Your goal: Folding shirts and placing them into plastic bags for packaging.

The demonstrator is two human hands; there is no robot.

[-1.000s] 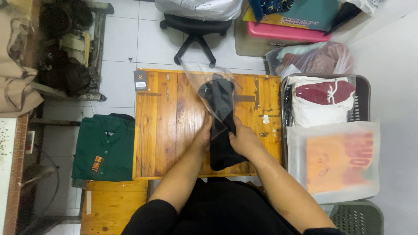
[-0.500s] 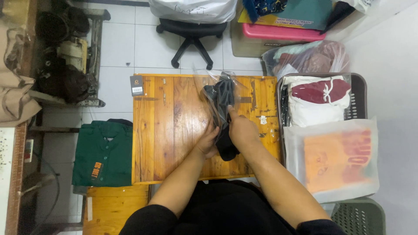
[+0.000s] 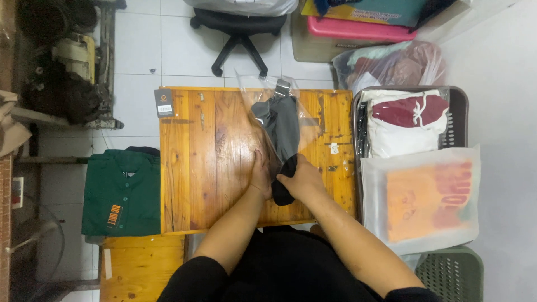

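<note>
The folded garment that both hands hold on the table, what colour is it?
Dark grey to black; the folded garment shows best in the head view.

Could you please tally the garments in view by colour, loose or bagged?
Dark grey garment going into the clear bag, held by left hand and right hand: 1
Green shirt: 1
Orange, in frosted bag: 1
White and maroon: 1
Total: 4

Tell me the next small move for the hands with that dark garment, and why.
Probably push the dark garment further into the clear plastic bag: its lower end protrudes between the left hand and right hand on the wooden table.
</note>
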